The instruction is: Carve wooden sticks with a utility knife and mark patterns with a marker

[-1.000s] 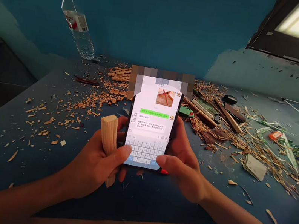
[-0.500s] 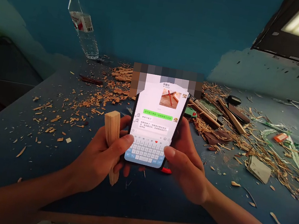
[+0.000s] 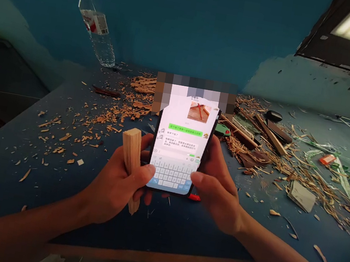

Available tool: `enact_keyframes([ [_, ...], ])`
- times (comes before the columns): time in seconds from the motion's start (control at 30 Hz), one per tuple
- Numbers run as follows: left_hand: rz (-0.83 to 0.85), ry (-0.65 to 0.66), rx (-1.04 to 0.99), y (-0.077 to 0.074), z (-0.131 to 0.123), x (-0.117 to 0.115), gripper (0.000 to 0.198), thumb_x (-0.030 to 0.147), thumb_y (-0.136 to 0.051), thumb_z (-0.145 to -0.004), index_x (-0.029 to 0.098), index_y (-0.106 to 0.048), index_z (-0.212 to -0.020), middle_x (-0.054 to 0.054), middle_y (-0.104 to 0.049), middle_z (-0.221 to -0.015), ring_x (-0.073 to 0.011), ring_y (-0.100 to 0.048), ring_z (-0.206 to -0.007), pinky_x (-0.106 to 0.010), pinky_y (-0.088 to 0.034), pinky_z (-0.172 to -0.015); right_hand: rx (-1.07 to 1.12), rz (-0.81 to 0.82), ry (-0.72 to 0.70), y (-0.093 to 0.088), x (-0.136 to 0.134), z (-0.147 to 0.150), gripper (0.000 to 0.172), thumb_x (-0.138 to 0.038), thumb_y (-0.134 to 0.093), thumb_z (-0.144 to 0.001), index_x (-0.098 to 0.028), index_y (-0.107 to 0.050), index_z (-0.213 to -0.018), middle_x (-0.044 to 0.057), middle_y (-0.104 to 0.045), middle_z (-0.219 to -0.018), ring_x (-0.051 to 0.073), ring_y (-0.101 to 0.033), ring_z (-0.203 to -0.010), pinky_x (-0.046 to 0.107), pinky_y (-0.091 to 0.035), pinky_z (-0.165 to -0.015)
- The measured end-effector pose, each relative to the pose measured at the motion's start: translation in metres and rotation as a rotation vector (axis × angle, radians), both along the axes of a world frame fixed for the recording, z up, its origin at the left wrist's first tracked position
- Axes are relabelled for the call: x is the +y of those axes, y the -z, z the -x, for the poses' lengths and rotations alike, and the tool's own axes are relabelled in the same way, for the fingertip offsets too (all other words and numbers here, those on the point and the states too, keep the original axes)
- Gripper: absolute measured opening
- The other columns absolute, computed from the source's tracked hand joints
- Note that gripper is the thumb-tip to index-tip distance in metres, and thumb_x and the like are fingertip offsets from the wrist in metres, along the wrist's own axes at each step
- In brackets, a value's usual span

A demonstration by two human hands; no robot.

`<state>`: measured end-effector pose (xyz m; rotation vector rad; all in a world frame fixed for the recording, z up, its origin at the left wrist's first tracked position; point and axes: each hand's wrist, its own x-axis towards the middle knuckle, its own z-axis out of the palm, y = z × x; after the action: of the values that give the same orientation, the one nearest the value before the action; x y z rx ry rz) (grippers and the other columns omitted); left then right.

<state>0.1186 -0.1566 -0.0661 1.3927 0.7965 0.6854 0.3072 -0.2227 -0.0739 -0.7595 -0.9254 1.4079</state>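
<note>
A smartphone [image 3: 180, 143] with a lit chat screen and on-screen keyboard is held upright above the blue table [image 3: 35, 179] by both hands. My left hand [image 3: 115, 188] wraps its left edge, thumb on the keyboard's lower left, and also clamps a pale wooden block [image 3: 131, 153] in the palm. My right hand [image 3: 216, 191] grips the right edge, thumb on the keyboard's lower right. A small red object [image 3: 194, 197] shows just under the phone's bottom corner.
Wood chips [image 3: 103, 117] litter the table's left and middle. Wooden sticks, shavings and tools [image 3: 261, 136] crowd the right side. A clear water bottle [image 3: 97, 24] stands at the back left by the blue wall. A flat grey piece [image 3: 301, 196] lies at the right.
The phone and both hands have shifted slightly right and up in view since the first frame. Both thumbs stay on the keyboard; the grip on phone and block is unchanged.
</note>
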Motion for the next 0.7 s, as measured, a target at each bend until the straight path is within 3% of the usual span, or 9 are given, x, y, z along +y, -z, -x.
enact_keyframes([
  [0.17,0.009,-0.031,-0.016,-0.001,-0.0005,0.0008,0.049,0.038,-0.073,-0.086,0.02,-0.065,-0.131,-0.003,-0.07,-0.064,-0.0161,-0.057,-0.04,-0.024,-0.042,-0.038,-0.053,-0.055,-0.087,-0.0015,0.0013,-0.0025,0.068,-0.018,-0.069,-0.09,-0.042,-0.04,-0.147,0.003,-0.055,-0.153,0.028,-0.074,-0.107,0.043,-0.064,-0.077],
  [0.37,-0.005,-0.034,-0.078,-0.0027,-0.0032,0.0002,0.028,0.033,-0.073,-0.086,0.022,-0.074,-0.111,-0.001,-0.068,-0.06,-0.0152,-0.058,-0.04,-0.021,-0.04,-0.036,-0.173,-0.136,-0.148,-0.0015,0.0006,0.0008,0.07,-0.016,-0.061,-0.097,-0.042,-0.026,-0.152,0.003,-0.071,-0.125,0.022,-0.077,-0.089,0.043,-0.064,-0.08],
  [0.43,-0.004,-0.026,-0.074,-0.0031,-0.0033,0.0003,0.028,0.034,-0.073,-0.086,0.021,-0.073,-0.111,-0.001,-0.068,-0.061,-0.0156,-0.059,-0.04,-0.022,-0.04,-0.036,-0.166,-0.134,-0.152,-0.0012,0.0003,0.0008,0.072,-0.015,-0.061,-0.097,-0.042,-0.023,-0.153,0.003,-0.071,-0.126,0.022,-0.077,-0.09,0.042,-0.064,-0.08],
  [0.57,0.021,-0.004,-0.065,-0.0021,-0.0021,0.0027,0.037,0.035,-0.073,-0.086,0.02,-0.069,-0.12,-0.001,-0.069,-0.063,-0.0156,-0.059,-0.04,-0.022,-0.04,-0.037,-0.076,-0.122,-0.179,0.0008,0.0026,-0.0017,0.073,-0.014,-0.063,-0.095,-0.04,-0.025,-0.151,0.005,-0.061,-0.144,0.022,-0.075,-0.096,0.042,-0.064,-0.081],
  [0.7,0.02,0.08,-0.062,0.0018,-0.0005,0.0052,0.033,0.033,-0.068,-0.089,0.022,-0.066,-0.121,0.001,-0.071,-0.066,-0.014,-0.061,-0.044,-0.019,-0.042,-0.039,-0.057,-0.145,-0.154,0.0052,0.0066,-0.0039,0.066,-0.013,-0.066,-0.095,-0.037,-0.032,-0.146,0.005,-0.062,-0.139,0.018,-0.073,-0.093,0.032,-0.064,-0.072],
])
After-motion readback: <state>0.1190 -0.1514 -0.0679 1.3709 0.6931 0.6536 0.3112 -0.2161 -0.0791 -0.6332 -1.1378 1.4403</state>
